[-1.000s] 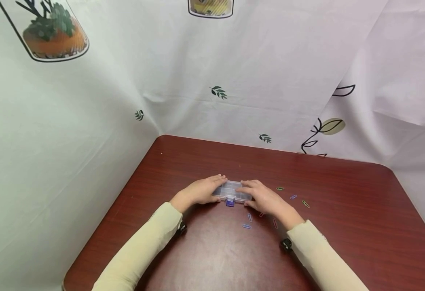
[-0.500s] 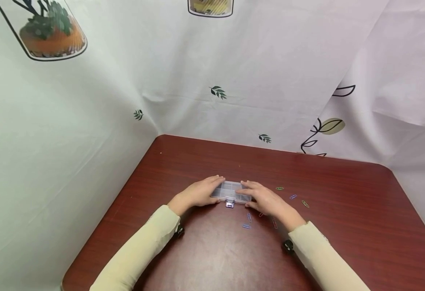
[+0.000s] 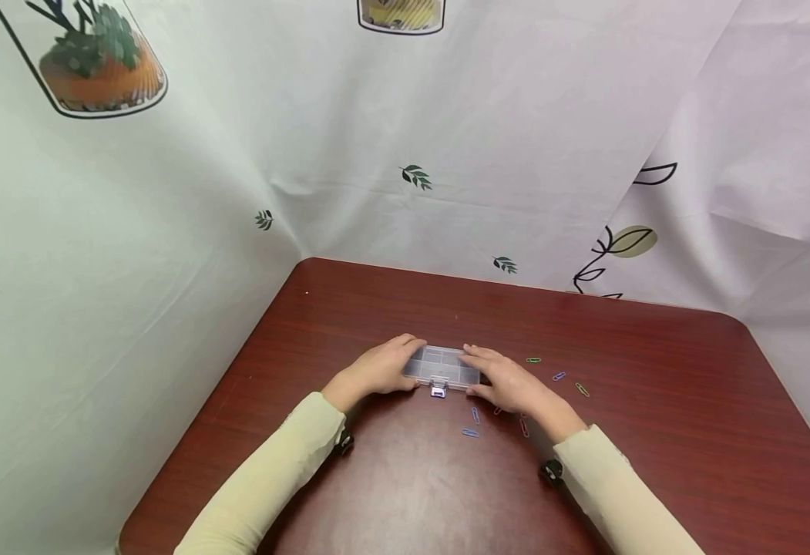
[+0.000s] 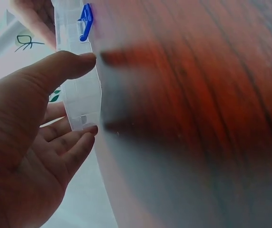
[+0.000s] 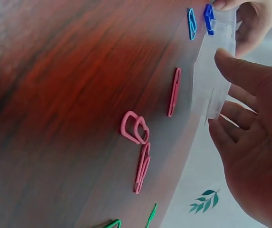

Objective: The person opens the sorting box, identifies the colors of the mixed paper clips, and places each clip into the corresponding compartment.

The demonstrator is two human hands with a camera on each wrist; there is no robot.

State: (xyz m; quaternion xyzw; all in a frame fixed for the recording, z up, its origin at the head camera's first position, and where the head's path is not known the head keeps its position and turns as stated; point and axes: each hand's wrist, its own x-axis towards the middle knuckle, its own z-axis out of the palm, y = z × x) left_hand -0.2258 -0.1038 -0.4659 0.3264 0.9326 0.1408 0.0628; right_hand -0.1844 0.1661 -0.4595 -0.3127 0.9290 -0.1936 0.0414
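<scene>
One clear box (image 3: 441, 356), split into compartments, sits at the middle of the red-brown table (image 3: 405, 478), between the left hand (image 3: 375, 368) and the right hand (image 3: 509, 381). Both hands are clamped on it, one at each short end: each thumb presses the near side, while the fingers curl round the end. Whether its base fully touches the table, I cannot tell. Midway along the near side, a blue latch (image 4: 86, 22) juts out. Paper clips lie loose, mostly about the right hand. Nearer the person than the box are two blue clips (image 3: 475, 415) (image 3: 470, 432), close together. Beside the right thumb is a pink clip (image 5: 174, 92); farther along, a heart-shaped clip (image 5: 124, 124) lies against or just beside another pink clip (image 5: 138, 178). Beyond the right hand are two green clips (image 3: 532, 360) (image 3: 582, 389), with a violet-blue clip (image 3: 559, 376) between them. Pale sleeves (image 3: 273, 462) (image 3: 623, 493) cover both forearms, and a white curtain (image 3: 349, 216) printed with leaves hangs behind the table.
</scene>
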